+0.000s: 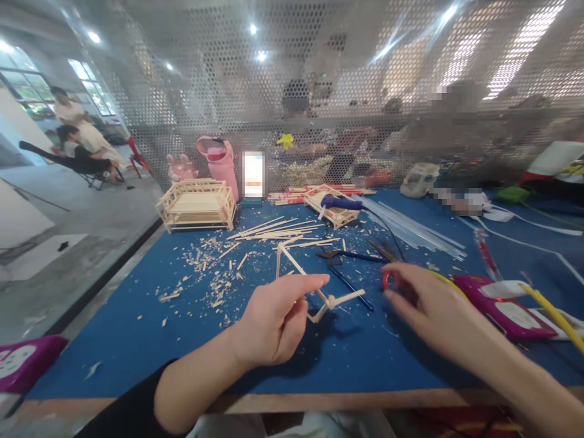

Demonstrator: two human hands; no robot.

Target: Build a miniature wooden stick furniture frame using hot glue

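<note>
My left hand (278, 319) is closed around a small frame of thin wooden sticks (295, 260), its index finger stretched along it. The frame's joined sticks jut out past the fingers to the back and to the right, above the table. My right hand (422, 298) has its thumb and fingers about the red handle loop of a pair of scissors (387, 280), which lies on the blue table. Just left of the scissors are pliers with dark blue handles (353, 255); one handle points toward the front.
A finished-looking stick model (198, 207) stands back left, a pink bottle (221, 164) behind it. Loose sticks (278, 230) and wood scraps (205, 261) lie mid-table. A blue glue gun (340, 202) rests on another stick model (337, 216). Clear glue sticks (410, 225) and a purple power strip (506, 307) are right.
</note>
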